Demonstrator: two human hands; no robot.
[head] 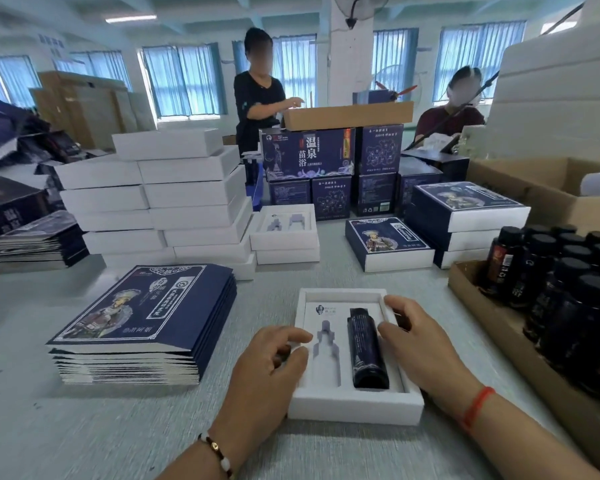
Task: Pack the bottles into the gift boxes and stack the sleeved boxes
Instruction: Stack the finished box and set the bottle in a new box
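Head view: left hand (274,355) and right hand (418,336), fingers loosely curled, rest on gift box (355,405) edges.

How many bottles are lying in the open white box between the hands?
1: a dark bottle fills the right slot of the white box; the left slot is empty. None hidden.

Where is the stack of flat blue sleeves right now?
In the head view, the stack of blue sleeves lies on the table at lower left, left of the open gift box under both hands and in front of the white box pile.
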